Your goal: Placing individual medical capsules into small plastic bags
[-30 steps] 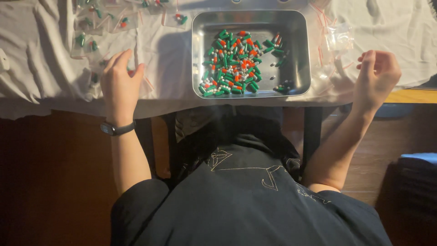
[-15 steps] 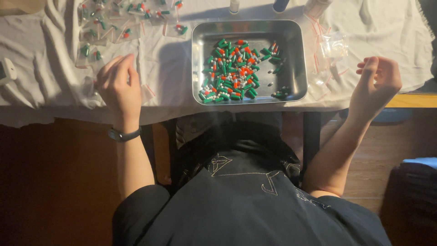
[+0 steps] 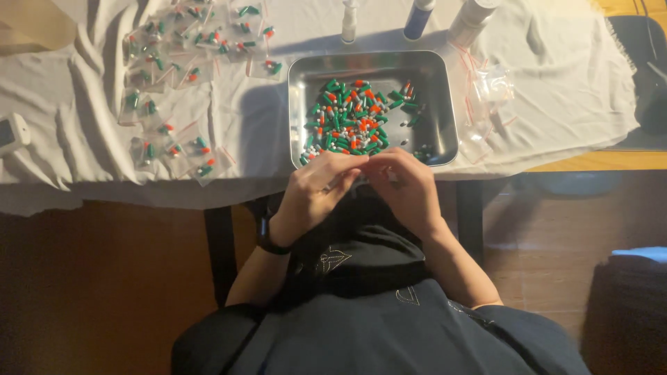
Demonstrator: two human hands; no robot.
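A crumpled white cloth [image 3: 90, 90] is spread over the table [image 3: 597, 161]. At far left, many small clear bags of capsules [image 3: 174, 83] are scattered on it. A small white device [image 3: 12, 133] lies at the left edge. Three bottles [image 3: 417, 17] are stood along the far side. Empty clear bags [image 3: 486, 97] are heaped at right.

Shiny smooth metal tray [image 3: 439, 104], matt creased white cloth [image 3: 83, 139], glossy plastic capsules [image 3: 351, 118]
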